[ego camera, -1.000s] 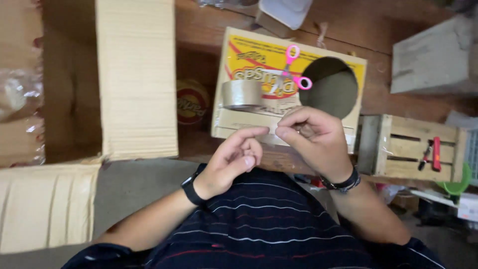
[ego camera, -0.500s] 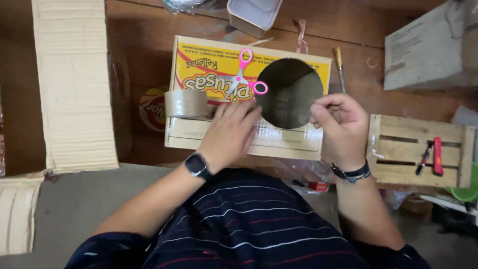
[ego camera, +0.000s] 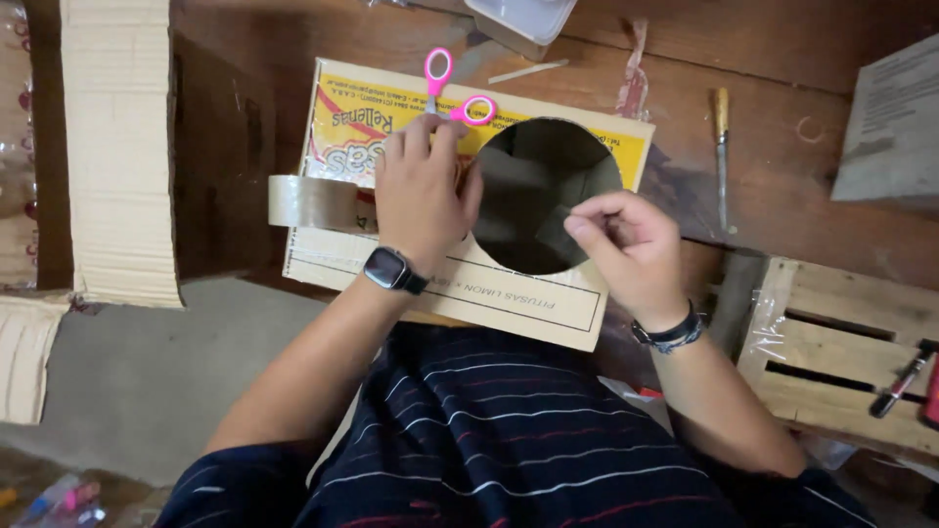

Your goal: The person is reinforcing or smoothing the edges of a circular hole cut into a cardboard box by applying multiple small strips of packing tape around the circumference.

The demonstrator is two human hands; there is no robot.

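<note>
Corrugated cardboard (ego camera: 117, 147) stands in a tall strip at the far left, over the dark wooden table (ego camera: 782, 59). Just right of it a roll of clear packing tape (ego camera: 313, 203) rests on its side at the left edge of a flat yellow cardboard box (ego camera: 391, 264), which has a big round hole (ego camera: 538, 186) cut through it. The left hand (ego camera: 423, 191), with a black smartwatch (ego camera: 391, 269) on its wrist, lies on the box beside the tape, fingers stretched forward and together — their tips touch the pink-handled scissors (ego camera: 450, 88) that lie at the box's far edge. It is not closed around anything; whether it has begun to take hold of the scissors cannot be told.

Past the hole, the right hand (ego camera: 631, 249) hovers over the hole's right rim, thumb and forefinger pinched together on a small piece of clear tape (ego camera: 553, 230); a dark bracelet (ego camera: 670, 332) circles that wrist. Further right a wooden-handled awl (ego camera: 722, 147) lies on the table well apart from the box, a grey box (ego camera: 895, 127) sits at the upper right corner, and a small wooden crate (ego camera: 841, 362) stands at the lower right — a red-handled tool (ego camera: 900, 381) rests on its slats.
</note>
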